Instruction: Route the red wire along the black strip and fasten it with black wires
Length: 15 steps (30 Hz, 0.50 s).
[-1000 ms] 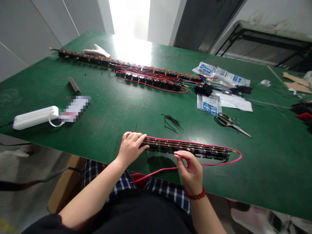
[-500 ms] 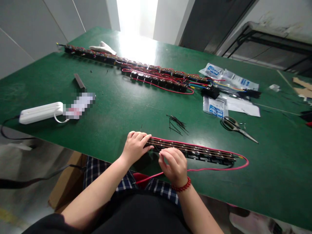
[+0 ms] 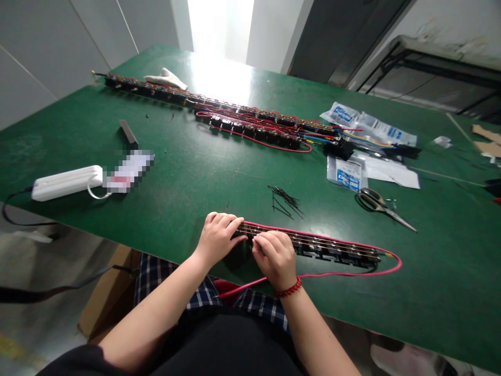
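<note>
A long black strip assembly [image 3: 332, 248], with thin metal rods and a red wire [image 3: 352, 271] along it, lies near the table's front edge. Wrapped over its left end is my left hand [image 3: 219, 232], fingers closed on it. My right hand [image 3: 277, 256] is closed in a pinch just to the right, over the strip's near side. Between its thumb and forefinger is what looks like a thin black cable tie [image 3: 251, 230], mostly hidden. The red wire loops round the strip's right end and runs back to my lap. Beyond the strip lies a small pile of black cable ties [image 3: 286, 198].
Scissors [image 3: 385, 208] lie to the right, near plastic bags [image 3: 348, 172]. Longer wired black strips [image 3: 219, 104] stretch across the back. At the left are a white power strip [image 3: 66, 183], a blurred-out item [image 3: 131, 169] and a grey bar [image 3: 128, 133].
My right hand has moved slightly up and left, closer to my left hand and over the strip. My left hand keeps its hold in the same place.
</note>
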### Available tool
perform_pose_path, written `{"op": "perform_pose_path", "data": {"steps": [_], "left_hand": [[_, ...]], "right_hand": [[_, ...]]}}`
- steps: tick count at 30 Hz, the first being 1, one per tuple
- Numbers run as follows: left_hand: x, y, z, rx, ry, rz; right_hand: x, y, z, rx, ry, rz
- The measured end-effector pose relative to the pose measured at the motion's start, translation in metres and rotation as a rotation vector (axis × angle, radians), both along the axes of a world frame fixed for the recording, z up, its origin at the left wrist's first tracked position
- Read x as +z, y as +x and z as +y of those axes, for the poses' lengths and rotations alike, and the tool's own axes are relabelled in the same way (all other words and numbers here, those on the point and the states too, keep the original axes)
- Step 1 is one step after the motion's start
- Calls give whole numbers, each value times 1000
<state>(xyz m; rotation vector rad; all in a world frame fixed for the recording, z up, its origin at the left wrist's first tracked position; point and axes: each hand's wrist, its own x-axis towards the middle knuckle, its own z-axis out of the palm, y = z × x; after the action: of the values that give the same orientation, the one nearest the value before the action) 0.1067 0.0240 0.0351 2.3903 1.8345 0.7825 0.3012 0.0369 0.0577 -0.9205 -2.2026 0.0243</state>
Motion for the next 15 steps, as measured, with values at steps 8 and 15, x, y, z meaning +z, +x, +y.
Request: {"op": "perform_pose_path", "data": {"steps": [8,15], "left_hand": [[0,0,0,-4,-16,-7],[2,1,-2,-5,-31,-25]], "right_hand": [[-9,-13,11,-36,-14,-52],[-17,-18,13,1,-88,-11]]}}
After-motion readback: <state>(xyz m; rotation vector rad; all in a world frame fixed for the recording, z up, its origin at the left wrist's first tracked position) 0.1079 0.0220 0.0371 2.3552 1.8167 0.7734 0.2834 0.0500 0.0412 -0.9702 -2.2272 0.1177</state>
